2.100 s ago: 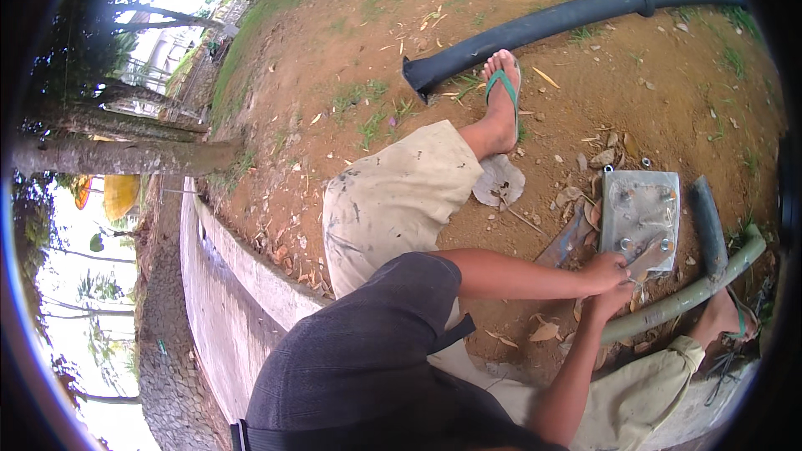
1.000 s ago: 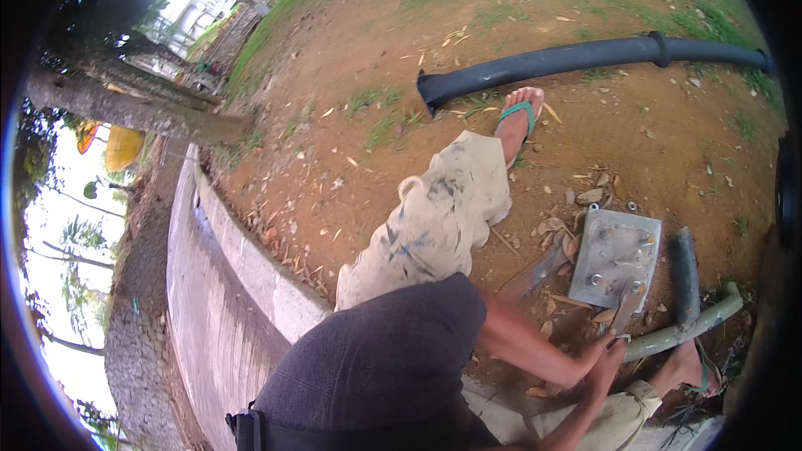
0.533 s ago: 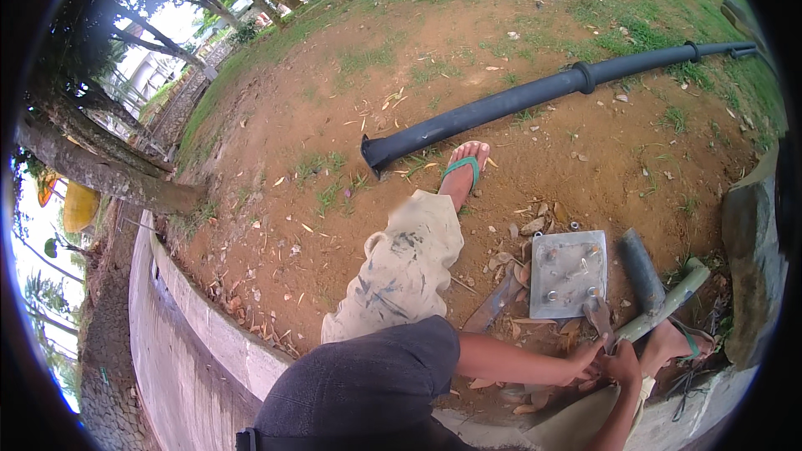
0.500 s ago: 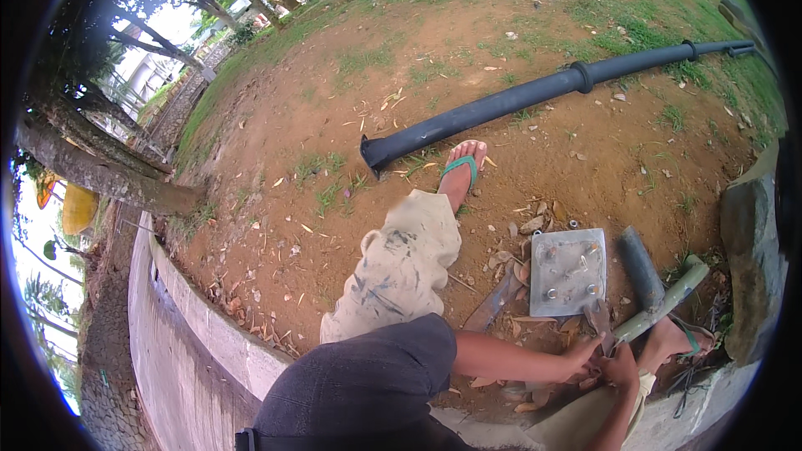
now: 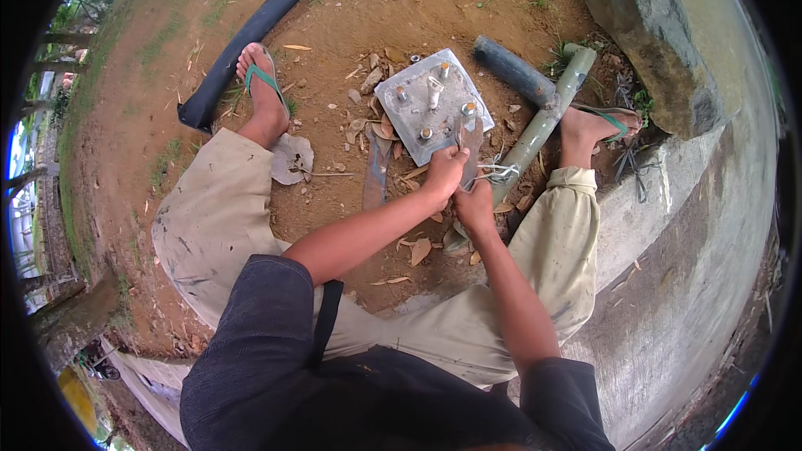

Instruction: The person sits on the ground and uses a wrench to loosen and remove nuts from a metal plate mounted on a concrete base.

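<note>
1. Brown earth (image 5: pixel 535 17), dotted with dry leaves and sparse grass, spreads out before you, and a pale concrete ledge (image 5: pixel 668 250) runs along your right.
2. Between your feet lies a square grey concrete block (image 5: pixel 416 117), with four upright bolts near its corners and a pale stub (image 5: pixel 434 93) around its middle.
3. Your left hand (image 5: pixel 449 169) is closed round a flat, worn metal tool (image 5: pixel 470 146), whose far end meets the bolt (image 5: pixel 469 108) at the block's right corner.
4. Your right hand (image 5: pixel 474 205) is closed too, just behind the left; it seems to pinch the tool's near end, though its hold is partly hidden.
5. Thin white wire (image 5: pixel 499 170) loops out beside that right hand.
6. Past the block, to its right, a short dark pipe (image 5: pixel 511 71) meets a mottled green-grey pipe (image 5: pixel 543 127) near your right foot.
7. Beside your left foot you have a long black pipe (image 5: pixel 251 33); a big grey rock (image 5: pixel 652 50) sits at the upper right.
</note>
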